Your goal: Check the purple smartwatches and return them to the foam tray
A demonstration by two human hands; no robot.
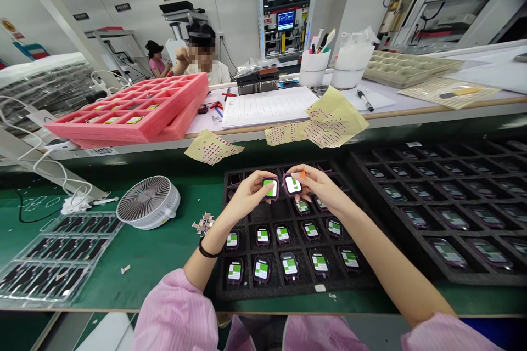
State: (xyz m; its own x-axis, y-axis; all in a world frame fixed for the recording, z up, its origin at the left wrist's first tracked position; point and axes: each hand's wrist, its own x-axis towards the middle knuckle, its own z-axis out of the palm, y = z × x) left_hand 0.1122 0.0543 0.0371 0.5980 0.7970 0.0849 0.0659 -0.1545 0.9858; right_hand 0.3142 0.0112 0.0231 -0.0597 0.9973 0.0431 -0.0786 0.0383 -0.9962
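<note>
My left hand (250,196) is closed around a smartwatch body (270,188) with a lit green and white screen, its thumb lying over the glass. Close beside it, my right hand (315,185) grips a second smartwatch body (293,185), whose screen is mostly white with green patches. A small orange piece (303,174) shows at the right fingers; what it is I cannot make out. Both watches are held above a black foam tray (263,279), where several similar watches (289,265) with lit screens sit in square compartments. Some compartments under my hands are hidden.
Another black foam tray (415,263) of dark-screened watches lies to the right. Left are a round white fan (148,201), small scraps (203,223) and a clear plastic tray (61,252). The raised shelf bears pink foam trays (164,126), papers (267,107) and white cups (315,67). A person (206,66) sits opposite.
</note>
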